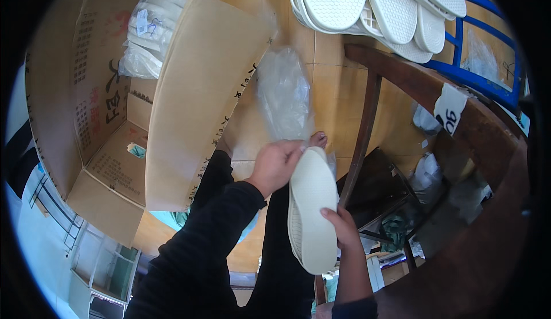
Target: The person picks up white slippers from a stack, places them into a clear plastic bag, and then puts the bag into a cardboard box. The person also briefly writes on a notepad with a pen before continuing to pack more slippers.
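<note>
A pair of off-white shoe soles [314,210] stands lengthwise in front of me, one pressed against the other, with the smooth face toward me. My right hand [344,228] is closed round their right edge, thumb on the smooth face. At their upper end my left hand [276,165] is closed, its fingertips pinching the edge of a clear plastic bag [284,92]. The bag stretches away from that hand over the floor, somewhat blurred. Whether the left fingertips also touch the soles cannot be seen.
A large open cardboard box [201,98] stands at left, with bagged pale soles [150,32] inside. Several white soles [333,0] lie piled at the top right, by a blue metal frame [476,77]. A brown wooden beam [410,69] runs along the right. Tiled floor [333,98] lies between.
</note>
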Demonstrator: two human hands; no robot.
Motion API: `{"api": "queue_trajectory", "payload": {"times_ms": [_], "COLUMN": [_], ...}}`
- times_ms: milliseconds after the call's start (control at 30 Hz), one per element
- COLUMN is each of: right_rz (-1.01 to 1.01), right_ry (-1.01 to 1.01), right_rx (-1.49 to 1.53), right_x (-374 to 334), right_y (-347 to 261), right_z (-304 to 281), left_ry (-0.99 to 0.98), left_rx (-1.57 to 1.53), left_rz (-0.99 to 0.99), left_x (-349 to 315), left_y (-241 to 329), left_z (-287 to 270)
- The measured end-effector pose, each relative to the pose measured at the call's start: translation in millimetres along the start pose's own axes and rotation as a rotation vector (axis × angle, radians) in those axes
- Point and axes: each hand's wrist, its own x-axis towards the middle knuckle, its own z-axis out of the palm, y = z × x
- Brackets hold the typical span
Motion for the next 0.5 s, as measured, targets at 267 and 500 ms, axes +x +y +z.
{"api": "queue_trajectory", "payload": {"times_ms": [267, 500], "right_rz": [-0.296, -0.415], "right_ry": [-0.387, -0.117], "right_rx": [0.213, -0.149], "right_x": [138, 218], "right_y": [12, -49], "right_z": [10, 53], "left_ry": [-0.235, -0.117], "left_rx": [0.460, 0.296], "left_rz": [0.027, 0.171], "left_x": [-24, -33], "left_y": [13, 28], "left_z": [8, 17]}}
